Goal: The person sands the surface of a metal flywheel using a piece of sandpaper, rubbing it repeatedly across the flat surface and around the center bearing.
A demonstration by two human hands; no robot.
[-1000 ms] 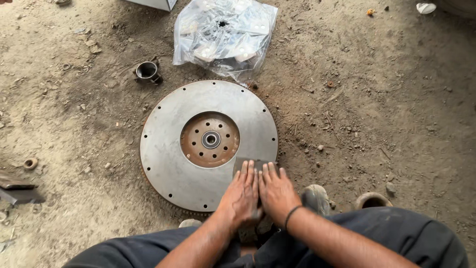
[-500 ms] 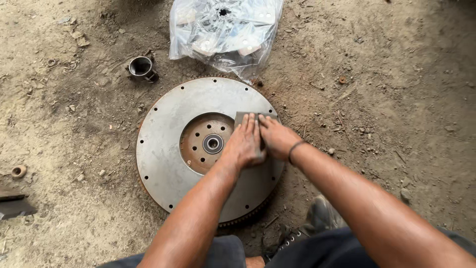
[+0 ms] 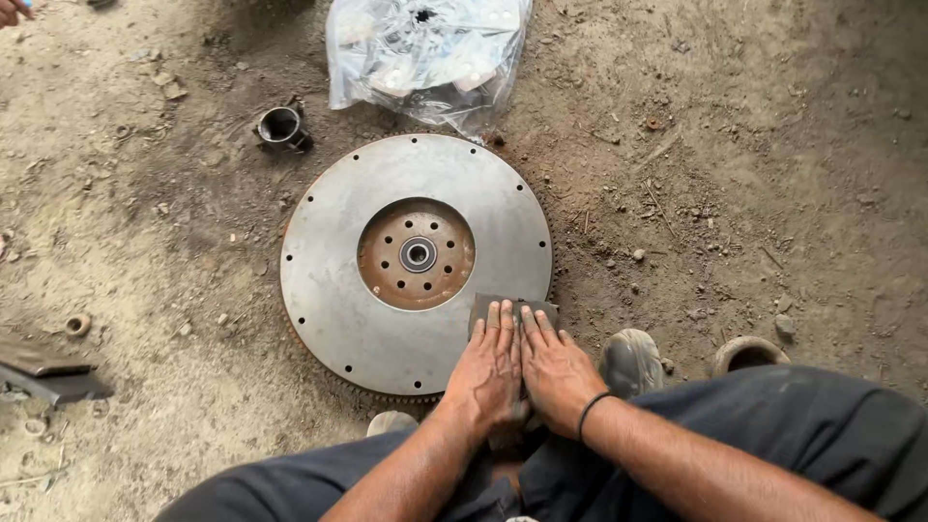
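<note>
Sandpaper (image 3: 512, 307) lies under flat fingers (image 3: 495, 324) on flywheel (image 3: 387, 319).

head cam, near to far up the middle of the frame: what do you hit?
Dark trousers → left hand and right hand side by side, flat on a grey abrasive sheet → flywheel disc with its rusty hub → clear plastic bag of parts.
</note>
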